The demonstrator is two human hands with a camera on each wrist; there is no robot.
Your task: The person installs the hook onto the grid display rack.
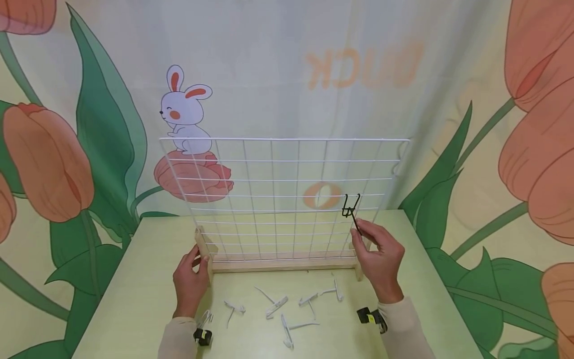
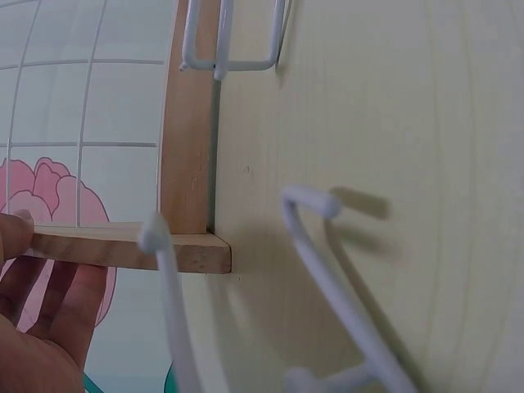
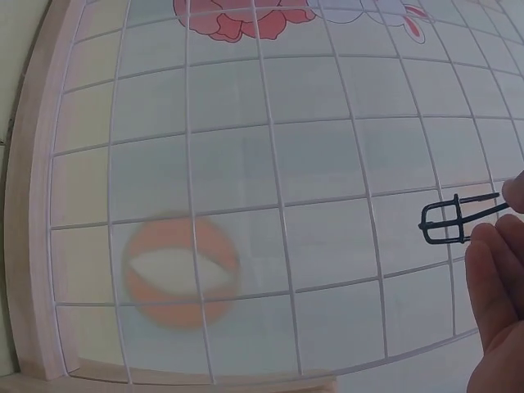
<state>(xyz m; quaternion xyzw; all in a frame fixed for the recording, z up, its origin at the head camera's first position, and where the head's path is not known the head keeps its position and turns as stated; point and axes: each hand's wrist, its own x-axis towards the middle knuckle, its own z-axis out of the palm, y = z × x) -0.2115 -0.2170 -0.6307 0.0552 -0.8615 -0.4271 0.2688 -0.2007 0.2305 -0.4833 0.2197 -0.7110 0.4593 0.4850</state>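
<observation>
A white wire grid panel [image 1: 284, 139] stands upright in a wooden base [image 1: 284, 265] on the table. My left hand [image 1: 190, 281] grips the base's left wooden end piece [image 2: 172, 250], thumb on one face and fingers on the other. My right hand [image 1: 381, 257] pinches the stem of a black wire hook [image 1: 349, 211] between thumb and fingers. The hook's two-pronged end points up and overlaps the right part of the grid; the right wrist view shows its squared frame [image 3: 442, 221] close to the wires.
Several white hooks [image 1: 276, 306] lie scattered on the table [image 1: 134, 299] in front of the base. One more white hook [image 1: 206, 317] lies beside the left wrist. Behind the table hangs a printed curtain [image 1: 269, 65] with tulips and a rabbit.
</observation>
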